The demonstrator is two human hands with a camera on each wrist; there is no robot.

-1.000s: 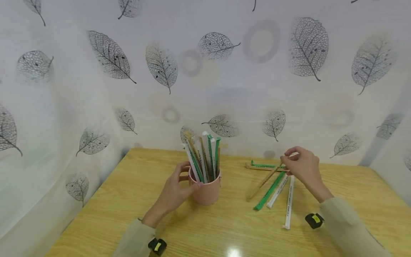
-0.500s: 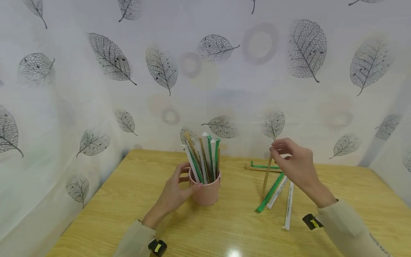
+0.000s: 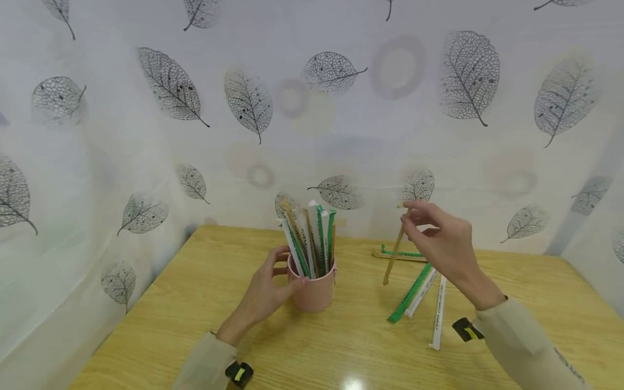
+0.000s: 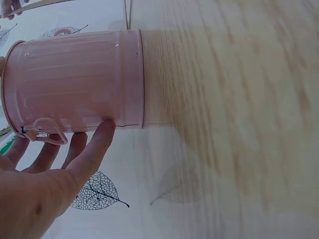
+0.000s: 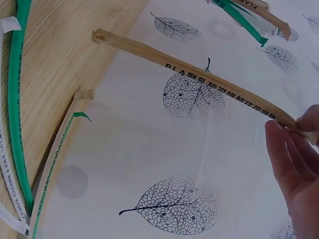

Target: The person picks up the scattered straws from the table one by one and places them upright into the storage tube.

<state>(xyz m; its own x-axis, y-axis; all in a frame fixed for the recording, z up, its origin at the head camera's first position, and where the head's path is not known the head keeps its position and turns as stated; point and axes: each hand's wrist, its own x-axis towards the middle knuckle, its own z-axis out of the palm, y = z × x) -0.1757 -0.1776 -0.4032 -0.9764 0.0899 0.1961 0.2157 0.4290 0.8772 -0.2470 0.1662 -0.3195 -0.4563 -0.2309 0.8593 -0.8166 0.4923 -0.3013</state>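
One yellow wood-grain bench [image 3: 361, 336] carries a pink cylindrical bucket [image 3: 313, 297], apparently metal, gripped by the left hand [image 3: 265, 290], while well to the bucket's right the right hand [image 3: 444, 241] pinches one slim brown paper-wrapped straw [image 3: 390, 268] near its top, long axis steeply tilted, lower end toward the bucket.

Can read "PLA" plus Chinese characters on held brown straw [image 5: 197, 73], "PLA" on another straw [image 5: 273, 19] in cup [image 3: 313, 297], left. Can't resolve print on green straw [image 5: 16, 99], white straw [image 5: 9, 174], right.
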